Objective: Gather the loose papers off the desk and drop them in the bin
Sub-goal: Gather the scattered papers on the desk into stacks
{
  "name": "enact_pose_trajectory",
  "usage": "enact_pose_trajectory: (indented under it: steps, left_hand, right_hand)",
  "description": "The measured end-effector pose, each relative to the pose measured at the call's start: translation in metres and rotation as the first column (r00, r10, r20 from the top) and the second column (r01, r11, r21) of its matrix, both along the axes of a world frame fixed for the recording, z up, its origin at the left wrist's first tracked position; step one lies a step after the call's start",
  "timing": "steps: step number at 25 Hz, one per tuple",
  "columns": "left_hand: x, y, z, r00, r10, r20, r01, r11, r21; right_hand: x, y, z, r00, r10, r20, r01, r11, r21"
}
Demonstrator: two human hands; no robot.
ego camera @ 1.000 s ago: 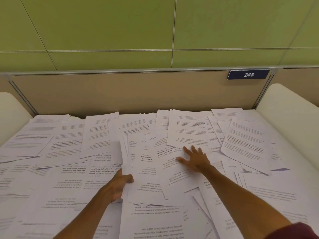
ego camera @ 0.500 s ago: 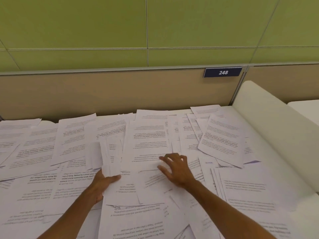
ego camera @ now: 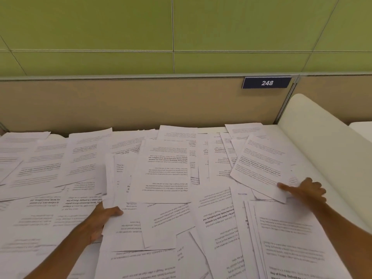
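Observation:
Loose printed papers (ego camera: 50, 174) cover almost the whole white desk (ego camera: 314, 178). A gathered pile of sheets (ego camera: 161, 178) lies in the middle. My left hand (ego camera: 102, 220) grips the left edge of that pile, thumb on top and fingers underneath. My right hand (ego camera: 304, 191) is at the far right, pinching the near corner of a tilted sheet (ego camera: 259, 166) between thumb and fingers. No bin is in view.
A beige partition (ego camera: 141, 105) with a blue plate reading 248 (ego camera: 266, 83) closes the desk's back. A white rounded divider (ego camera: 322, 141) rises along the right side. Green wall panels stand behind. More sheets (ego camera: 291, 238) lie near the front right.
My right hand left the middle pile and moved right to the tilted sheet's corner. My left hand kept its hold on the pile's left edge. The view shifted slightly.

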State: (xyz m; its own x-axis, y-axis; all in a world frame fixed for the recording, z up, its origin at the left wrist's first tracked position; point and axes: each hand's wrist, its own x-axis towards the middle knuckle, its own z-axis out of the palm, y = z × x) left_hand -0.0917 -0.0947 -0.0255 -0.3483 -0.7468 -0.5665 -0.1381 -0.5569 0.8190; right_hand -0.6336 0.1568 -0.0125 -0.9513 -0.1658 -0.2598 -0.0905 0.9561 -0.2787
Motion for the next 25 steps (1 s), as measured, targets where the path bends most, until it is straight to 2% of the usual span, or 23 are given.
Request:
enact_pose_trajectory:
  steps: [5, 10, 14, 19, 22, 25]
  left_hand:
    - [-0.017, 0.004, 0.004, 1.000, -0.027, -0.006, 0.027, 1.000, 0.007]
    - [-0.034, 0.010, 0.007, 0.998, -0.062, 0.023, 0.062, 0.998, -0.008]
    - [-0.037, 0.010, 0.011, 0.998, -0.063, 0.030, 0.063, 0.998, -0.016]
    - [-0.031, 0.022, 0.013, 0.995, -0.095, -0.031, 0.095, 0.995, 0.006]
    - [-0.031, 0.028, 0.016, 0.998, -0.049, -0.030, 0.049, 0.999, -0.014]
    - [-0.020, 0.020, 0.022, 0.999, -0.003, -0.047, 0.001, 1.000, -0.027]
  right_hand:
    - [0.023, -0.032, 0.011, 0.990, 0.101, 0.100, -0.102, 0.995, 0.011]
    - [0.050, -0.060, 0.009, 0.926, 0.282, 0.250, -0.262, 0.959, -0.109]
    - [0.074, -0.074, 0.007, 0.891, 0.369, 0.263, -0.345, 0.929, -0.135]
    - [0.081, -0.071, 0.007, 0.849, 0.469, 0.244, -0.340, 0.838, -0.427]
    - [0.087, -0.069, 0.017, 0.782, 0.560, 0.274, -0.269, 0.700, -0.661]
    - [0.092, -0.071, 0.031, 0.728, 0.637, 0.254, -0.222, 0.569, -0.791]
